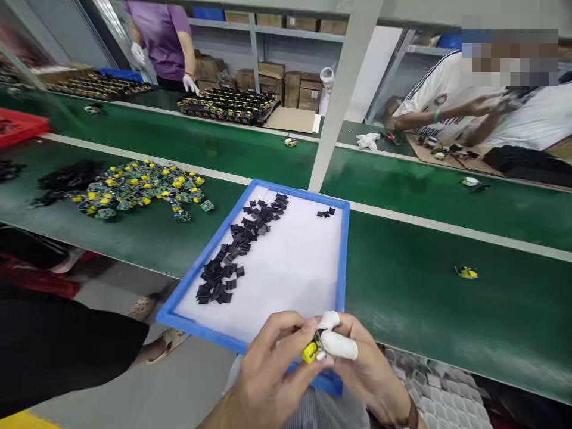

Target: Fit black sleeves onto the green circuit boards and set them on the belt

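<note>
My left hand [272, 375] and my right hand [364, 372] meet at the near edge of a blue tray [210, 253]. Both pinch a small yellow and green component [311, 350] between their fingertips. White finger cots cover two fingers of my right hand. Inside the tray, on its white floor, lies a long heap of small black square parts [236, 247], with a few more black parts [326, 213] near the far right corner.
A pile of green and yellow circuit boards [138, 187] lies on the green belt [447, 286] to the left. Single boards [466, 273] sit on the belt. A person in purple [163, 39] and a person in white [451, 89] work across the belt by trays of boards [227, 106].
</note>
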Available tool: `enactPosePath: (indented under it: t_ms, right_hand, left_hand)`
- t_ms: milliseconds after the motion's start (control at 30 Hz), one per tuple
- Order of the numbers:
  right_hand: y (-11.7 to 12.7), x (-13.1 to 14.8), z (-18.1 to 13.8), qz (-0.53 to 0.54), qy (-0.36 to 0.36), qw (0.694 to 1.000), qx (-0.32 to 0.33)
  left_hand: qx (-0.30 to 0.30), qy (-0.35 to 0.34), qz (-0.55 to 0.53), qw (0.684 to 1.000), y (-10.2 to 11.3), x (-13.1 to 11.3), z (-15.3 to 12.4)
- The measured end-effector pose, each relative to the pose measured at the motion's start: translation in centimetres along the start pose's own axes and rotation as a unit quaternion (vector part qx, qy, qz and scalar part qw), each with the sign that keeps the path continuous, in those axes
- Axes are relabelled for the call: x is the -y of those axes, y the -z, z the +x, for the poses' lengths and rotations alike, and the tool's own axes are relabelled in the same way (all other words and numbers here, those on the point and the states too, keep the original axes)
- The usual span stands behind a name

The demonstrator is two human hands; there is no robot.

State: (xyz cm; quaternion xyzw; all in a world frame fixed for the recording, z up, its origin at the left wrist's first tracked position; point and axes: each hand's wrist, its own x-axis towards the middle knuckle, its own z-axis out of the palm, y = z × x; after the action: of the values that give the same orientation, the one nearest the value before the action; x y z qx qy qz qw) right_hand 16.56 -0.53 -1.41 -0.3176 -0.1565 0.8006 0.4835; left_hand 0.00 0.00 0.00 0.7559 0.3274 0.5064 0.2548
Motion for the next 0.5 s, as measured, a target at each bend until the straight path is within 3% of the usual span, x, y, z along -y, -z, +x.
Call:
enactPosePath:
  t_ms: [167, 400, 500]
  right_hand:
    - [0.0, -0.7, -0.4, -0.004, 0.03, 0.999, -0.03]
    - [0.0, -1.8, -0.9, -0.117, 0.167, 0.979, -0.018]
    - [-0.4, -1.7, -1.0, -0.125, 0.193, 0.973, -0.025]
  left_hand:
    - [0.012, -0.005, -0.001, 1.0, 0.3, 0.1, -0.5]
    - [0.018, 0.087, -0.097, 0.991, 0.9, 0.8, -1.4]
    - [0.021, 0.072, -0.101, 0.992, 1.1, 1.1, -1.5]
